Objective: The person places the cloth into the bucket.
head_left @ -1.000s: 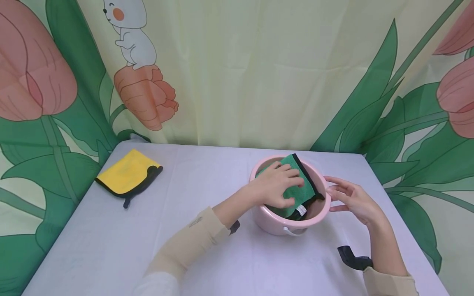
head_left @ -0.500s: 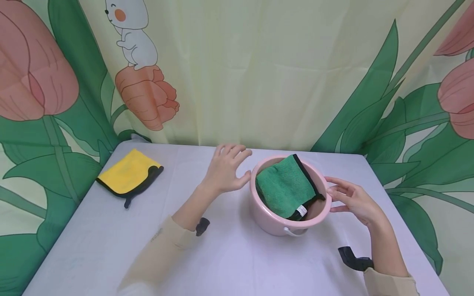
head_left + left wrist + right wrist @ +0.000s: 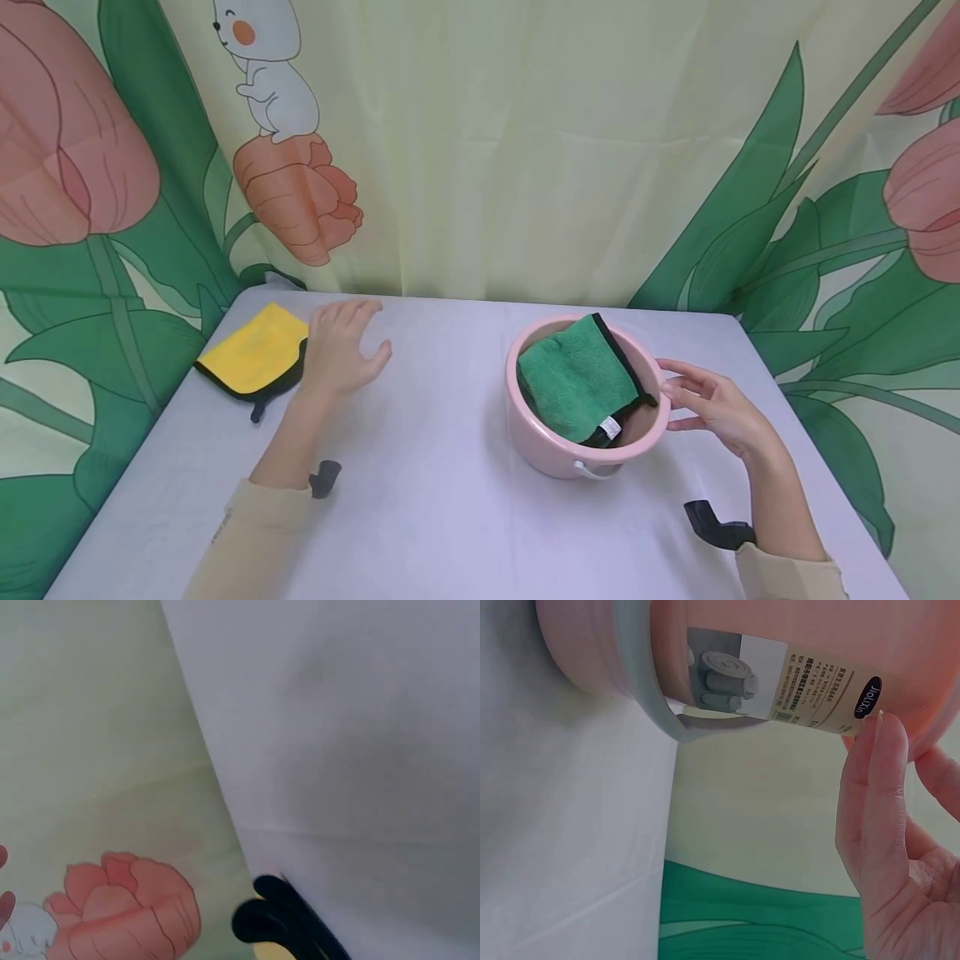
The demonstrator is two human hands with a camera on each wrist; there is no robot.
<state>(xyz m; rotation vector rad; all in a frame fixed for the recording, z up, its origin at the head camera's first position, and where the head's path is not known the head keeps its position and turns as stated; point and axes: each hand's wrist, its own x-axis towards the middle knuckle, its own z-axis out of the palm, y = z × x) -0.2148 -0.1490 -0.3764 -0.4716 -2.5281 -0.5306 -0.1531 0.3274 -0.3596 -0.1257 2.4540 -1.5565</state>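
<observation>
A green cloth [image 3: 577, 379] with black trim lies folded inside a pink bucket [image 3: 558, 454], leaning against the far wall with one corner poking above the rim and a small white label showing at its near edge. The bucket stands on the right half of a white table [image 3: 450, 517], its pale handle hanging down the near side.

The left hand [image 3: 337, 354] has left the cloth. A second ago it was pressed down on the green fabric inside the bucket; half a second ago it hovered just outside the rim; now it is across the table, well apart from the bucket, arriving at the right edge of a yellow cloth [image 3: 251, 354] with a black border near the far left corner. Its fingers are spread and relaxed, holding nothing, and whether they already touch the yellow cloth is hard to tell. To my eye the green cloth counts as stowed, and the yellow one looks to be next.

The right hand [image 3: 712, 404] has not moved. Its fingers are straight and loosely apart, the tips resting against the bucket's right outer wall [image 3: 795, 667], beside a printed sticker, steadying it.

A curtain [image 3: 480, 150] printed with tulips, leaves and a white cartoon animal hangs behind the table.
</observation>
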